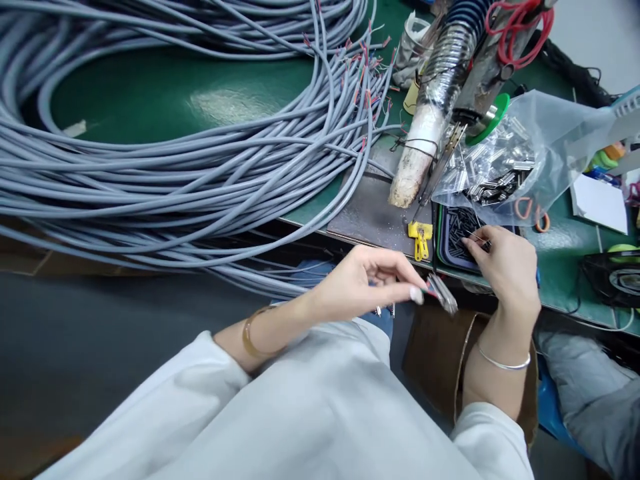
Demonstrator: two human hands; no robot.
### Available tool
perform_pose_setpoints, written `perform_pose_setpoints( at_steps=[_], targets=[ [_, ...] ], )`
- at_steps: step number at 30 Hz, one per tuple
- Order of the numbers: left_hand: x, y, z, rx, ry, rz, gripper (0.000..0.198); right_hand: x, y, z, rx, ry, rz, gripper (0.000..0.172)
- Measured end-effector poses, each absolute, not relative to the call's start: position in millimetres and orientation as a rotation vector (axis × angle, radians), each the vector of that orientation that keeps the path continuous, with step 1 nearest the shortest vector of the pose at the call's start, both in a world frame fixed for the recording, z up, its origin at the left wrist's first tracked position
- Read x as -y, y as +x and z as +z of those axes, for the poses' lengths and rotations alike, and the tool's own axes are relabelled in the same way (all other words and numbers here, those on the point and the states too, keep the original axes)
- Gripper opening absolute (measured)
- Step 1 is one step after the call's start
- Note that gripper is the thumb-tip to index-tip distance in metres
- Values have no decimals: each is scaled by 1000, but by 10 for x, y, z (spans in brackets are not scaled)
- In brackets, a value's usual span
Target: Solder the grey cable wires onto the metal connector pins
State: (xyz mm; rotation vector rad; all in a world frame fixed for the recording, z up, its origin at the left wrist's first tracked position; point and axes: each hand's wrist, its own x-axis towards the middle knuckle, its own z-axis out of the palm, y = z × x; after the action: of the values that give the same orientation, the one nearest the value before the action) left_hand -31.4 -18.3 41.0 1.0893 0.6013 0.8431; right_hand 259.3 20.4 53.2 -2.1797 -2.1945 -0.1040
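Observation:
My left hand [370, 280] is below the bench edge, fingers pinched on the stripped end of a grey cable with a small metal connector [443, 293] at its tip. My right hand [505, 267] reaches into a small dark tray [457, 235] of thin black pieces at the bench's front edge and pinches a thin pin-like part between thumb and forefinger. A large coil of grey cables [175, 153] covers the green bench to the left, its stripped ends fanning out near the middle.
A clear plastic bag [505, 160] of metal parts lies behind the tray. A soldering-iron stand wrapped in tape [435, 113] leans beside it, with a yellow clip [420, 239] below. Another person's grey-clad leg [595, 393] is at the right. Orange-handled scissors [530, 212] lie under the bag.

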Motion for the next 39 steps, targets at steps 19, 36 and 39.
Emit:
perform_pose_setpoints(
  at_steps=[19, 36, 39],
  targets=[
    [28, -167, 131, -894, 1028, 1047, 11, 395, 1818, 541, 1385, -1458, 366, 4],
    [94, -129, 133, -985, 1357, 962, 8, 381, 1565, 416, 1757, -1483, 471, 12],
    [91, -143, 145, -974, 1372, 923, 7, 379, 1570, 426, 1792, -1493, 474, 12]
  ],
)
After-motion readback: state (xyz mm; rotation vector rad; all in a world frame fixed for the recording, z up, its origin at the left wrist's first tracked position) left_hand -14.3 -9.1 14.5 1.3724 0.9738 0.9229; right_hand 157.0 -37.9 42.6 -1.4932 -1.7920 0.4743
